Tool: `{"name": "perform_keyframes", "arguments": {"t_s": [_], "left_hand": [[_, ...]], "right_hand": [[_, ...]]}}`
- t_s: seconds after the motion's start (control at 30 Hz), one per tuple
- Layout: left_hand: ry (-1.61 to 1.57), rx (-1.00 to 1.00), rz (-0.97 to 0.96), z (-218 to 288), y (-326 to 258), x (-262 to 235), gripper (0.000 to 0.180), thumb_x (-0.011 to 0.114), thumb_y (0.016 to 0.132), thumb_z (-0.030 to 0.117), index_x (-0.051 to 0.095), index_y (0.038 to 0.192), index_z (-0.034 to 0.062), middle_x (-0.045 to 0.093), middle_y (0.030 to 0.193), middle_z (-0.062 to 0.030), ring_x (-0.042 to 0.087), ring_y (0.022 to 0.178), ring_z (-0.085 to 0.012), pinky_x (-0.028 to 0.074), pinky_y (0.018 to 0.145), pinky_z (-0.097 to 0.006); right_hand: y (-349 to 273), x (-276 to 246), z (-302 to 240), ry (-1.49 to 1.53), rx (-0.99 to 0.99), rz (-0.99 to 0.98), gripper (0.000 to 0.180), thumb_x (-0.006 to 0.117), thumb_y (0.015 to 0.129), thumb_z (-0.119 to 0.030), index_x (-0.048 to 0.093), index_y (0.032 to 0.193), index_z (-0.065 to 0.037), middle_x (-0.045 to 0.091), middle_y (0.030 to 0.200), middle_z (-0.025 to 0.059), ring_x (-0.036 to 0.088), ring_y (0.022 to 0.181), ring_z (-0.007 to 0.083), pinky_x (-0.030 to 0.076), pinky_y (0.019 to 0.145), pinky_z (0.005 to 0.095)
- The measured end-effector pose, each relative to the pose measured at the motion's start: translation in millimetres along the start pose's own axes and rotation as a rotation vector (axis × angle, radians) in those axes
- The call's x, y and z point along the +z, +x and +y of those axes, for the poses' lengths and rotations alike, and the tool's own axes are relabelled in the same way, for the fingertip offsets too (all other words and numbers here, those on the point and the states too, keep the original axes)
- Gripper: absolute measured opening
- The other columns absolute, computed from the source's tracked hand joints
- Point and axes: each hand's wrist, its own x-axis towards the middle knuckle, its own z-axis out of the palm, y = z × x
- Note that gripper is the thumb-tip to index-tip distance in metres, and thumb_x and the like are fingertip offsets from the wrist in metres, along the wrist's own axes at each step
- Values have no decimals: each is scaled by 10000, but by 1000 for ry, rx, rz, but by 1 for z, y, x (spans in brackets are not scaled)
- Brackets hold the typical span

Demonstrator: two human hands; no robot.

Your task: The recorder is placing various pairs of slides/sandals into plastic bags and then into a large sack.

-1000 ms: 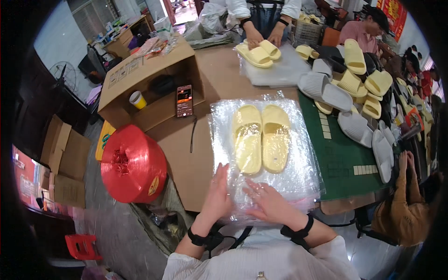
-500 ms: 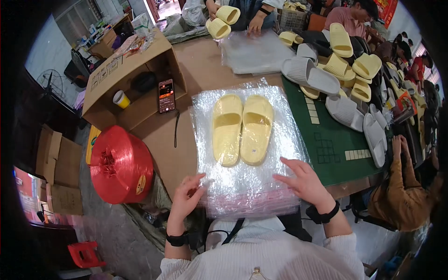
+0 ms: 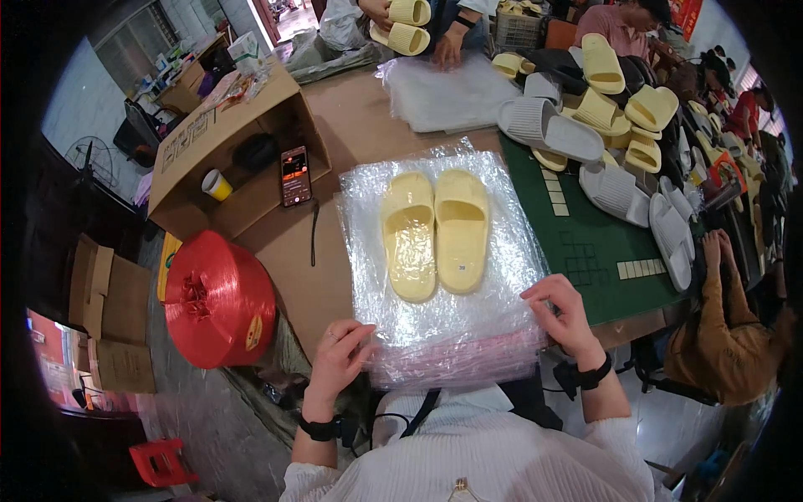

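A pair of pale yellow slide slippers (image 3: 461, 251) lies side by side, straps at the far end, with clear film shining over at least the left one. Beneath and around them is a stack of clear plastic bags (image 3: 502, 217), its near edge showing pink. At the stack's near left edge, my left hand (image 3: 337, 360) is closed in a pinch on the top bag's edge. On the opposite edge, thumb and fingers of my right hand (image 3: 562, 315) pinch the film. The slippers lie between my two hands, untouched by either.
To the left stand a red roll of plastic twine (image 3: 222, 297) and an open cardboard box (image 3: 238, 151) holding a phone (image 3: 295, 176) and yellow cup (image 3: 217, 185). Yellow and grey slippers (image 3: 552, 134) pile up on the right. Across the table, a co-worker's hand (image 3: 449, 46) touches more clear bags (image 3: 452, 96).
My right hand has moved outward to the bag's right edge and its spread fingers have closed. My left fingers have drawn together at the near left edge. The co-worker's held slippers shifted.
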Motion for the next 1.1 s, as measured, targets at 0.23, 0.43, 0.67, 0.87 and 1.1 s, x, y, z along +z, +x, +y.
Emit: {"name": "perform_keyframes", "arguments": {"t_s": [0.23, 0.43, 0.67, 0.87, 1.1], "left_hand": [[-25, -46, 141, -12, 17, 23, 59, 686, 826, 69, 682, 805, 14, 620, 868, -104, 593, 839, -298, 477, 755, -369], [-113, -295, 58, -18, 36, 38, 224, 639, 885, 145, 626, 746, -30, 586, 793, -138, 584, 770, -307, 461, 697, -386], [-59, -319, 117, -14, 41, 41, 261, 652, 881, 152, 616, 705, -37, 557, 687, -136, 582, 649, -287, 453, 603, -388], [390, -109, 322, 15, 51, 46, 389, 661, 873, 165, 604, 1234, 32, 580, 1279, -192, 535, 1203, -389, 452, 981, -460], [265, 49, -246, 2, 55, 71, 761, 653, 890, 247, 294, 1493, -48, 210, 1587, -270, 212, 1467, -444, 243, 1183, -496]], "right_hand": [[1, 14, 18, 90, 345, 146, 52, 668, 858, -57, 657, 839, -10, 654, 727, 71, 619, 700, 212, 490, 691, 327], [21, 26, 16, -374, 408, 139, 93, 696, 811, -65, 649, 879, -22, 645, 789, 86, 631, 758, 258, 491, 712, 370], [24, 76, -29, -553, -340, 42, 414, 697, 806, -98, 613, 1211, -96, 564, 1285, 103, 513, 1221, 323, 419, 984, 451], [27, 103, -20, -558, -240, -266, 474, 651, 901, -273, 569, 1320, -68, 518, 1402, 92, 441, 1345, 315, 345, 1130, 451], [23, 95, -13, -366, -139, -255, 520, 669, 870, -187, 545, 1354, -43, 502, 1428, 136, 434, 1350, 349, 352, 1128, 473]]}}
